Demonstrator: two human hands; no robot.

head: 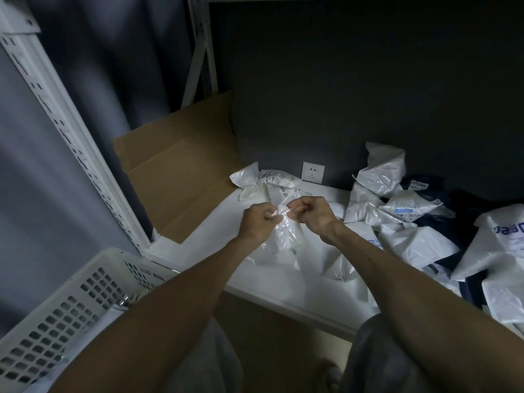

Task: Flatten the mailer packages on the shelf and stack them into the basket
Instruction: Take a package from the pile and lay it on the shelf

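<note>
The mailer point(286, 236) is hanging crumpled over the shelf point(215, 219), with the left hand point(256, 222) and right hand point(312, 214) each keeping a grip pinched on its top. A pile point(397, 205) is lying unflattened at 3 o'clock, and the basket point(71, 307) is waiting at 8 o'clock. Most of the task is looking undone.

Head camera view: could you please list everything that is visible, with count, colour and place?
held mailer: one, white, crumpled, over the shelf front, between both hands
other mailers: many, exact count unclear, white with some dark ones, on the shelf behind the hands and to the right
shelf: one, white, centre
cardboard sheet: one, brown, propped at the shelf's left end
wall socket: one, white, back wall
basket: one, white, perforated, lower left
left hand: pinches the held mailer
right hand: pinches the held mailer
</note>
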